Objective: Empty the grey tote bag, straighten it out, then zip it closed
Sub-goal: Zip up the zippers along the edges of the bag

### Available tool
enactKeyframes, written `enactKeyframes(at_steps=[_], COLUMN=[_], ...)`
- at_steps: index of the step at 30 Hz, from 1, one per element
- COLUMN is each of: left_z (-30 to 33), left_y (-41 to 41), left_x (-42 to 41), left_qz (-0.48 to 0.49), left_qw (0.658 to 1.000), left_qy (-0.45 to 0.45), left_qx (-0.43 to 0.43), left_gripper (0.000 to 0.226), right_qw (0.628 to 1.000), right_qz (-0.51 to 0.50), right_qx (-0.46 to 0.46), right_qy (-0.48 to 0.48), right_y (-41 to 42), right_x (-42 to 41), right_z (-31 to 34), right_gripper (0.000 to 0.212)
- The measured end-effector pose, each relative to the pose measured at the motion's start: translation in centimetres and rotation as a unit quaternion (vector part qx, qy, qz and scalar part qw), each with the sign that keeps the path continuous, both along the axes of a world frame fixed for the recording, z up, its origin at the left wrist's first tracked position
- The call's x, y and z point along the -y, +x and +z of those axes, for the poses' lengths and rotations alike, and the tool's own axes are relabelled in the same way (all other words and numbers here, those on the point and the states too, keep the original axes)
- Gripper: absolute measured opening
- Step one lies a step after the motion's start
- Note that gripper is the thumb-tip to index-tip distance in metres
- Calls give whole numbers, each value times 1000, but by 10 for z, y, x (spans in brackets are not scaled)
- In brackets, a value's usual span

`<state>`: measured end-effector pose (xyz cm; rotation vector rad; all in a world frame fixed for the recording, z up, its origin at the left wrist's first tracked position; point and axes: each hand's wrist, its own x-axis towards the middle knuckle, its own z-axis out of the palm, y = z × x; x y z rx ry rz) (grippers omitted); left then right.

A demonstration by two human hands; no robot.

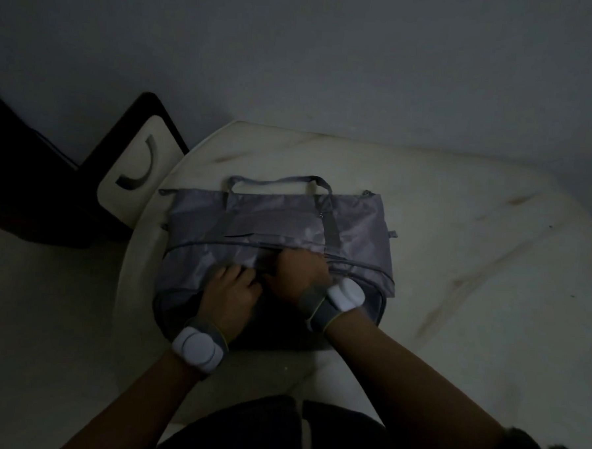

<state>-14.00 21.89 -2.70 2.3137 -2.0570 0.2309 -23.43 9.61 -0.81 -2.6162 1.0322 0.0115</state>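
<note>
The grey tote bag (270, 223) lies flat on a pale round table (458, 233), its handles pointing away from me. My left hand (231, 291) presses on the bag's near part, fingers curled into the fabric beside a zipper line. My right hand (300, 271) sits just to the right of it, fingers pinched on the fabric or the zipper at that same line. Which part each finger grips is hard to tell in the dim light. Both wrists wear grey bands with white pods.
A dark-framed chair (133, 167) with a pale seat stands at the table's left rear. A plain wall (331, 54) rises behind the table. The table's near edge curves just in front of my body. The light is very low.
</note>
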Motion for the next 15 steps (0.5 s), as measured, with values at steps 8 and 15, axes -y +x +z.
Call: enactKeyframes(at_steps=[8,15], left_z=[7,6], left_y=[-1,0], left_x=[-4,-6], left_qz=[34,28], left_qw=[999,999], left_qy=[24,14], left_qx=[22,13], left_gripper=[22,24], right_qw=[996,996], right_qz=[-78,-70], right_qx=[-48,-47], right_qy=[15,-4], right_y=[14,15], right_x=[-18,-30], right_z=[4,14], right_gripper=[29,27])
